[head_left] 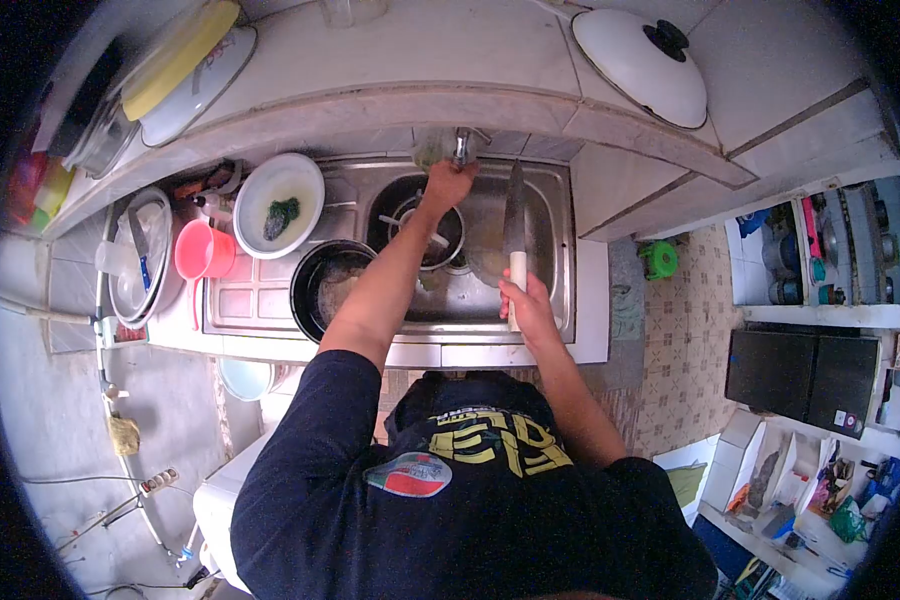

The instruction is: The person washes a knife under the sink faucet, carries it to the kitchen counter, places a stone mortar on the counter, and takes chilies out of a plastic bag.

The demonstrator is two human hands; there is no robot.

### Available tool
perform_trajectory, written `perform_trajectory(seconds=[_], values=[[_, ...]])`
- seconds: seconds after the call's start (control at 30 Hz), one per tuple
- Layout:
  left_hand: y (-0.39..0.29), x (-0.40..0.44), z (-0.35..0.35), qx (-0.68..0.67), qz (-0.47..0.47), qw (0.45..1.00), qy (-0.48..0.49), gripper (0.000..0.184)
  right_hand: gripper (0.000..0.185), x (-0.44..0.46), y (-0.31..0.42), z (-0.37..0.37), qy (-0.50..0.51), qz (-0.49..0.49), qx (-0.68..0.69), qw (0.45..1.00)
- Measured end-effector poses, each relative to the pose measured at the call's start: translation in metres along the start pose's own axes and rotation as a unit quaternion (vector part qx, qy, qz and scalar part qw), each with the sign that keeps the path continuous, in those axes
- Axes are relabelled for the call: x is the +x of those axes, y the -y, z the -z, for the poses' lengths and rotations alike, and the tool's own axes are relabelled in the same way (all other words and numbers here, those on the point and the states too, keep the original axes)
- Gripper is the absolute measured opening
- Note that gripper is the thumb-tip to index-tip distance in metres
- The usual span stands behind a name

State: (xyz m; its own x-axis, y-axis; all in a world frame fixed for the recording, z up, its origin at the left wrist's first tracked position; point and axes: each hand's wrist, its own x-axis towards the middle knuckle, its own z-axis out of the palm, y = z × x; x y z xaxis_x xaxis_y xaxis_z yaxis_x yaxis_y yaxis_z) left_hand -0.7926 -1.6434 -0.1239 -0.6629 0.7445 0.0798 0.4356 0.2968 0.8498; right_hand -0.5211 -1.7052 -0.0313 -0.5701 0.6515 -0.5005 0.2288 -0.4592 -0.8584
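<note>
My right hand (530,305) is wrapped round the pale handle of a large knife (515,215), whose blade points up toward the back of the metal sink (542,285). At the back of the sink my left hand (452,182) reaches to the tap (462,147); its fingers are small and partly hidden, so their grip is unclear. Below my left forearm, a pot (448,240) with a light-coloured item in it stands in the sink basin.
Left of the sink are a black pan (310,290), a white basin (308,175) with a dark green scrubber (283,212), a pink cup (205,250) and a white tub (120,290) holding a blue-handled knife. A stone ledge (370,108) runs behind the tap.
</note>
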Motion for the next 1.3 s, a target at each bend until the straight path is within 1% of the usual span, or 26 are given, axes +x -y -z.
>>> perform_trajectory(seconds=[0.1,0.17,0.2,0.23,0.3,0.33,0.4,0.43,0.47,0.5,0.6,0.67,0.7,0.73,0.8,0.83,0.9,0.97,1.0,1.03,1.1,1.13,1.2,1.23,1.27,1.3], values=[[0.008,0.002,-0.002,0.019,-0.045,0.999,0.017,0.03,0.022,0.005,-0.001,-0.002,0.016,0.028,0.005,0.999],[-0.03,-0.015,0.019,-0.079,0.038,0.996,0.034,0.025,0.022,0.007,0.002,-0.009,0.002,0.025,0.006,1.0],[-0.027,-0.013,0.015,-0.079,0.036,0.996,0.035,0.025,0.022,0.009,0.003,-0.013,-0.011,0.023,0.007,1.0],[-0.024,-0.013,0.012,-0.203,0.033,0.977,0.061,0.021,0.022,0.01,0.001,-0.015,-0.012,0.024,0.007,1.0],[-0.015,-0.009,0.004,-0.325,0.027,0.941,0.088,0.021,0.022,0.016,-0.004,-0.017,-0.035,0.048,0.014,0.998],[-0.009,-0.003,-0.002,-0.222,-0.116,0.968,0.024,0.02,0.022,0.016,-0.004,-0.018,-0.036,0.05,0.013,0.998],[-0.003,0.003,-0.001,-0.111,-0.255,0.96,-0.039,0.021,0.023,0.014,-0.007,-0.02,-0.042,0.069,0.021,0.997],[-0.003,0.004,0.006,-0.116,-0.111,0.986,0.048,0.02,0.023,0.014,-0.008,-0.02,-0.045,0.069,0.022,0.996],[-0.006,0.006,0.011,-0.116,0.037,0.983,0.135,0.02,0.023,0.013,-0.009,-0.02,-0.045,0.076,0.026,0.996],[-0.017,0.003,0.016,-0.117,0.036,0.983,0.138,0.02,0.024,0.013,-0.01,-0.02,-0.046,0.083,0.03,0.995],[-0.03,0.0,0.019,0.016,0.065,0.996,0.067,0.017,0.023,0.016,-0.018,-0.019,-0.06,0.077,0.014,0.995],[0.003,0.012,-0.006,0.005,0.024,0.999,-0.029,0.024,0.022,0.018,-0.013,-0.024,-0.068,0.074,0.027,0.995],[0.013,0.016,-0.014,0.005,0.023,0.999,-0.027,0.024,0.02,0.021,-0.011,-0.028,-0.075,0.071,0.04,0.994],[0.019,0.019,-0.02,-0.044,0.011,0.999,0.003,0.029,0.02,0.027,-0.012,-0.032,-0.076,0.071,0.042,0.994],[0.027,0.022,-0.028,-0.094,-0.003,0.995,0.033,0.035,0.021,0.044,-0.013,-0.042,-0.093,0.093,0.161,0.978],[0.026,0.022,-0.026,-0.039,-0.043,0.998,0.017,0.039,0.021,0.052,-0.014,-0.046,-0.093,0.094,0.161,0.978],[0.023,0.021,-0.02,0.02,-0.084,0.996,0.003,0.044,0.023,0.069,-0.018,-0.054,-0.119,0.069,0.253,0.958],[0.005,0.011,0.001,0.038,-0.058,0.992,0.104,0.031,0.023,0.092,-0.022,-0.059,-0.112,0.075,0.312,0.94],[0.013,0.007,0.004,0.042,-0.057,0.992,0.104,0.031,0.024,0.102,-0.023,-0.063,-0.106,0.083,0.368,0.92],[0.023,0.002,0.009,0.069,-0.143,0.979,0.128,0.035,0.024,0.106,-0.023,-0.061,-0.065,0.052,0.405,0.911],[0.04,-0.006,0.02,0.1,-0.229,0.956,0.152,0.05,0.026,0.117,-0.02,-0.059,-0.019,0.03,0.414,0.909],[0.042,-0.013,0.027,0.102,-0.276,0.952,0.085,0.061,0.029,0.126,-0.022,-0.059,0.024,0.008,0.418,0.908],[0.046,-0.028,0.039,0.103,-0.323,0.941,0.018,0.072,0.03,0.146,-0.02,-0.065,0.051,0.015,0.436,0.898],[0.045,-0.036,0.048,-0.023,-0.212,0.976,0.035,0.07,0.027,0.155,-0.017,-0.07,0.075,0.037,0.439,0.894],[0.043,-0.046,0.055,-0.149,-0.095,0.983,0.051,0.068,0.025,0.164,-0.014,-0.076,0.099,0.059,0.442,0.889],[0.024,-0.06,0.07,-0.132,-0.061,0.989,0.022,0.062,0.021,0.177,-0.013,-0.081,0.101,0.038,0.474,0.874]])
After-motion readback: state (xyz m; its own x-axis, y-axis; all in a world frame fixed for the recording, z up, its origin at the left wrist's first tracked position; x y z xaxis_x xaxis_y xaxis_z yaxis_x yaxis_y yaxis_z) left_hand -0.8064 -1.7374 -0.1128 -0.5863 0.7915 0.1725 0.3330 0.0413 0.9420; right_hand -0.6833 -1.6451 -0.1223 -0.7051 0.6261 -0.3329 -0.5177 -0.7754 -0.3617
